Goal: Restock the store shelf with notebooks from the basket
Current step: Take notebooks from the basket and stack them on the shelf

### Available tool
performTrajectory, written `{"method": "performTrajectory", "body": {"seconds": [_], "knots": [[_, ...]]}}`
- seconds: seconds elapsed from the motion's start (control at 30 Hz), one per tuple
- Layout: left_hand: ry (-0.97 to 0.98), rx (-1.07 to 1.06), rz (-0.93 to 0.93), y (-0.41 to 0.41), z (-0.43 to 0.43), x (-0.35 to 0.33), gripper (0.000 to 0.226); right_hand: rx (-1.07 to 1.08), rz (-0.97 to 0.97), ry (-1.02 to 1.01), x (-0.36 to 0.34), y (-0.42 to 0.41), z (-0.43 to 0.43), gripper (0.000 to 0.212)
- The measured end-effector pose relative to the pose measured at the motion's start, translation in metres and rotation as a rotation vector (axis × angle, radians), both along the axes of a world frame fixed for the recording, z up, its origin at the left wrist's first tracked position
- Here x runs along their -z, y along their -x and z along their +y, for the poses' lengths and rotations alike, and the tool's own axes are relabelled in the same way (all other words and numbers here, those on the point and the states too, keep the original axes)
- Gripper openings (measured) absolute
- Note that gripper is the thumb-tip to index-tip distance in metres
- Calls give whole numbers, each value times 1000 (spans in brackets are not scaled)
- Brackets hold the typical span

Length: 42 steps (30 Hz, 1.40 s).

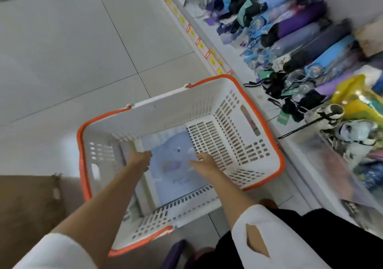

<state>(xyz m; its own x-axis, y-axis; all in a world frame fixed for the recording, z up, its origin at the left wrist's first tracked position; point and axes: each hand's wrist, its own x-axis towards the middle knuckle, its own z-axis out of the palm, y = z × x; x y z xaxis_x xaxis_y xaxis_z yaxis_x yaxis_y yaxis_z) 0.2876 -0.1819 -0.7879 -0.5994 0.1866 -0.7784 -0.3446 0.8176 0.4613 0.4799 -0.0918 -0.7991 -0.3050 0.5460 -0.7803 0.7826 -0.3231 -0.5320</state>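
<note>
floor [62,40]: pale tiles. The basket stands on it, so the person bends low to reach in. Risk: a strained, awkward pull.
shelf [238,65]: runs just right of the basket. No bare gap for notebooks shows in this stretch. Risk: a notebook gets set among the wrong stock or left overhanging the edge.
umbrellas [300,20]: folded and packed in rows on the shelf, right of the basket, with loose straps trailing toward the shelf edge. Risk: a sleeve or a notebook corner catches a strap and drags an umbrella off.
basket [165,111]: white slotted walls, orange rim, handles down. Risk: it is light and nearly empty, so a lift that snags on a wall could tip or slide it.
notebook [176,171]: pale blue cover, lying flat on the basket floor toward its left wall. A pale edge shows under its left side; possibly more notebooks, cannot tell. Risk: lying flat, it offers little to hold, and a cover lifted alone may bend or crease.
left hand [143,161]: inside the basket at the notebook's left edge, fingers bent downward. Blurred; cannot tell whether it holds anything.
right hand [204,163]: inside the basket over the notebook's right side, fingers fairly straight, nothing held. Risk: an uneven lift lets the notebook slip back.
</note>
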Motion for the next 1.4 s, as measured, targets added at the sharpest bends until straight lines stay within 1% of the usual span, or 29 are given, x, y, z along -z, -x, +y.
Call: {"method": "performTrajectory", "body": {"seconds": [0.03,0.07,0.1,0.13,0.17,0.23,0.3,0.37,0.43,0.47,0.5,0.53,0.6,0.63,0.67,0.8,0.83,0.9,0.97,1.07,1.13,1.2,1.3,1.4], "knots": [[39,33,7,0,-5,8,22,-5,4,37,8,-1,0,21],[77,68,11,0,-8,14,14,1,8,58,13,-2,1,33],[101,94,12,-1,-11,21,14,12,6,73,17,-3,2,47],[122,128,5,-3,-14,25,18,12,-3,84,19,-3,4,56],[136,159,-4,-5,-14,27,19,6,-8,84,23,-4,5,60],[165,187,-14,-8,-12,33,21,13,-13,94,32,-4,8,63],[189,186,13,-9,-8,37,30,25,-19,104,45,-4,9,64],[175,108,50,-10,-7,41,38,32,-18,130,52,-4,10,61],[172,29,143,-9,-7,44,37,18,22,164,58,-1,8,52],[220,29,212,-10,-6,44,35,5,41,174,61,0,6,49],[281,47,289,-10,-7,46,38,4,43,180,63,2,5,52],[329,68,343,-11,-7,46,43,6,29,175,64,4,3,59],[321,50,357,-11,-7,49,51,32,-6,156,63,7,2,78],[306,41,354,-11,-9,54,52,43,-16,142,64,7,1,82],[295,38,346,-10,-10,57,51,41,-17,128,64,8,0,79],[252,-23,267,0,-15,70,41,-23,37,175,63,11,-1,52],[211,-65,218,-1,-14,70,32,-28,50,196,61,10,-1,49],[113,-129,115,-8,-10,61,5,-30,67,234,59,8,-3,47],[100,-102,90,-11,-8,58,3,-13,75,265,60,5,-3,51],[19,-115,23,-3,-9,52,15,7,88,297,60,1,-4,53],[-10,-127,-27,1,-12,52,17,39,104,319,60,-1,-6,53],[-33,-77,-85,-3,-12,50,19,54,121,331,59,-2,-7,54],[-118,-8,-158,-20,-9,46,19,72,133,361,56,-4,-5,52],[-152,-56,-217,-22,-9,38,19,106,101,366,51,-4,0,46]]}}
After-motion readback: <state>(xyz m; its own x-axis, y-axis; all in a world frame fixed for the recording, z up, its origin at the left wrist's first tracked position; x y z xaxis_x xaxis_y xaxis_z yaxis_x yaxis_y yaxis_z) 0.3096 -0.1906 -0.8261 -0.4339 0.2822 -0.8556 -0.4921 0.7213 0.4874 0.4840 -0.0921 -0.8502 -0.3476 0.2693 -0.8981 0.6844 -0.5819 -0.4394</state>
